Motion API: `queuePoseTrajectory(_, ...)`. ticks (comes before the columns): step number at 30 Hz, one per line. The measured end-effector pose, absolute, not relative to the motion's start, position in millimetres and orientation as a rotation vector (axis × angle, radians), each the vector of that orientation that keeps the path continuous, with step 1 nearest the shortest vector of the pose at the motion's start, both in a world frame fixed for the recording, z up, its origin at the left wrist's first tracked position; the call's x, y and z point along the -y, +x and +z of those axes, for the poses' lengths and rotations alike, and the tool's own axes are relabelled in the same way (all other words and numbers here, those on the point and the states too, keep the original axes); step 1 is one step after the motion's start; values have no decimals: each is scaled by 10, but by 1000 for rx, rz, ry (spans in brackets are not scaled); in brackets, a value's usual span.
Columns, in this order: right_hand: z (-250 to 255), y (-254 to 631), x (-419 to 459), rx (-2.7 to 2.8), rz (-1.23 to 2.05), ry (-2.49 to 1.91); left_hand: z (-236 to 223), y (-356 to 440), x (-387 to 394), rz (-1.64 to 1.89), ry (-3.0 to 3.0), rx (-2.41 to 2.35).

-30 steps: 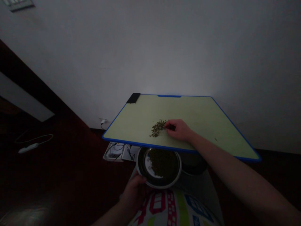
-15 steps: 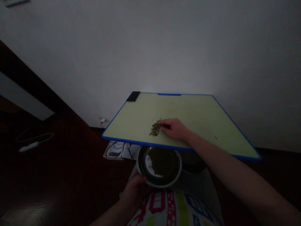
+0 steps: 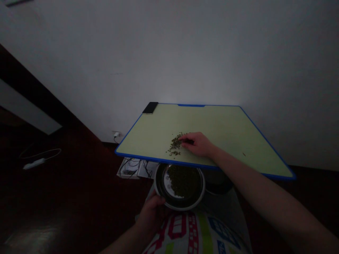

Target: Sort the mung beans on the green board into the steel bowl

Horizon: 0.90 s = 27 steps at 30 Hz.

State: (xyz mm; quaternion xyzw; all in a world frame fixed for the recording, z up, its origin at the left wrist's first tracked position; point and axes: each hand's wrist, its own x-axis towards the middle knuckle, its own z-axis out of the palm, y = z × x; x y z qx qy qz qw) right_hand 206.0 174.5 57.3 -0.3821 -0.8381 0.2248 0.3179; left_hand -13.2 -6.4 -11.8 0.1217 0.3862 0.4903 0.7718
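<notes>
A round metal bowl sits just below the table's front edge, partly filled with small dark green grains. My left hand is closed on its lower left rim, thumb on top and the other fingers hidden underneath. On the pale tabletop lies a loose scatter of the same kind of small grains. My right hand rests over the right side of this scatter. Its fingers are bent, with thumb and index finger apart and fingertips among the grains.
A blue-edged folding table stands against the wall. A black phone lies on its far left corner, and a small brown fragment on the right. Beneath are white boxes with cables. A white power strip is on the floor.
Several grains have spread toward the table's front edge, left of my right hand. My right hand has barely shifted. The left hand and the bowl stay in place.
</notes>
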Motion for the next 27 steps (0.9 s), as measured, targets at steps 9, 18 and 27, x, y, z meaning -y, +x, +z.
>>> queuePoseTrajectory(9,612,2148,-1676,2136,610,-1001,-159,-134,68,1071,268,-853)
queuePoseTrajectory(18,609,2205,-1693,2171,495,-1050,-140,-122,71,1093,268,-848)
queuePoseTrajectory(27,611,2215,-1683,2194,490,-1045,-132,-123,74,1098,253,-858)
